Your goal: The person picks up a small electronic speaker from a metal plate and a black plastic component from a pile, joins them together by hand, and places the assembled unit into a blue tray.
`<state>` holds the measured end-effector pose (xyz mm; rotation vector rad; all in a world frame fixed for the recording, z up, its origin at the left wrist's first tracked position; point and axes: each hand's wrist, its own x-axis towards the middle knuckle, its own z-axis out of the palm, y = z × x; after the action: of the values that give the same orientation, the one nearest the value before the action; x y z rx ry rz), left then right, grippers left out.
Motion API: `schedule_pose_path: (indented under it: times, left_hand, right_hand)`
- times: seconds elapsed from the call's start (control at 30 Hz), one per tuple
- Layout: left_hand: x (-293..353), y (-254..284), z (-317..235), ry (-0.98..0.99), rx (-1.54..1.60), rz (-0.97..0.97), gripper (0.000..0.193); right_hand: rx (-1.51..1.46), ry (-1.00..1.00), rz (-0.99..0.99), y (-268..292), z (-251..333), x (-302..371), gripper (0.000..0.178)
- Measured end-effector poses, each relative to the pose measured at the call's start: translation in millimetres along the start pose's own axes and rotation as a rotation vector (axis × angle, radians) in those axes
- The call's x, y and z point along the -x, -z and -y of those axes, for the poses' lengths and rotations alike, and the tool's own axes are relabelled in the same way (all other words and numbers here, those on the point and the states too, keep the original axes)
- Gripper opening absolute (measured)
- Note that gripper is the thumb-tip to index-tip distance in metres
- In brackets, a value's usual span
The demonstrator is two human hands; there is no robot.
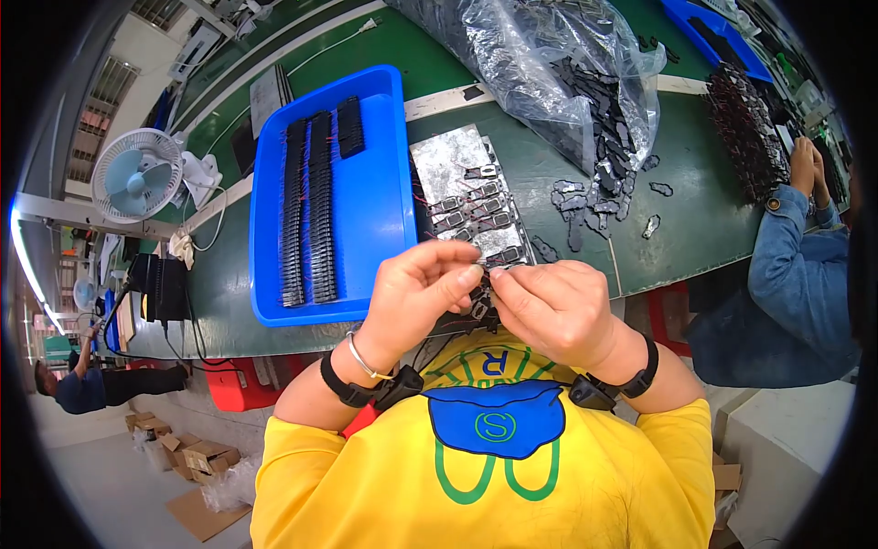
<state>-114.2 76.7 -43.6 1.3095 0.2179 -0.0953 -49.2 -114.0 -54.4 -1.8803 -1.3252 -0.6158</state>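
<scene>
My left hand (416, 297) and my right hand (560, 309) meet at the near end of a silvery metal block (448, 154). Both pinch with thumb and forefinger, their tips almost touching. Whatever small piece is between them is mostly hidden by the fingers. Several small black-framed parts with silvery oval centres, like miniature speakers (495, 220), lie on the block, some with thin red wires. More dark parts (482, 300) show just below my fingertips. Left of the block is a blue tray (377, 238) bearing long rows of black parts (321, 206).
A clear plastic bag (517, 69) spills flat black pieces (608, 174) onto the green table (681, 238). Rightward, a co-worker's hands (805, 169) are near a heap of dark wired parts (745, 137). A white fan (137, 178) and a black box (166, 288) stand left; a red stool (240, 384) is below.
</scene>
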Motion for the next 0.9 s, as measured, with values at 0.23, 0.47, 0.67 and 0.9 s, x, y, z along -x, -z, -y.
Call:
schedule_pose_path:
  times: [0.23,0.47,0.67,0.9]
  left_hand:
    - [1.1,-1.5,-6.7,0.093,-0.075,0.011,0.026]
    - [2.9,-11.5,-8.9,-0.021,-0.334,-0.058,0.018]
    - [4.2,-9.8,-9.9,0.026,-0.264,-0.046,0.017]
    - [-0.4,0.6,-12.7,0.175,-0.057,0.037,0.014]
  right_hand:
    - [0.03,0.01,0.0,0.7,-0.2,2.0,0.029]
    - [0.05,0.043,-0.002,-0.6,-0.7,1.8,0.028]
    - [0.046,0.057,-0.006,-0.9,-2.5,3.7,0.027]
    - [0.019,0.071,-0.027,2.0,-1.7,2.1,0.028]
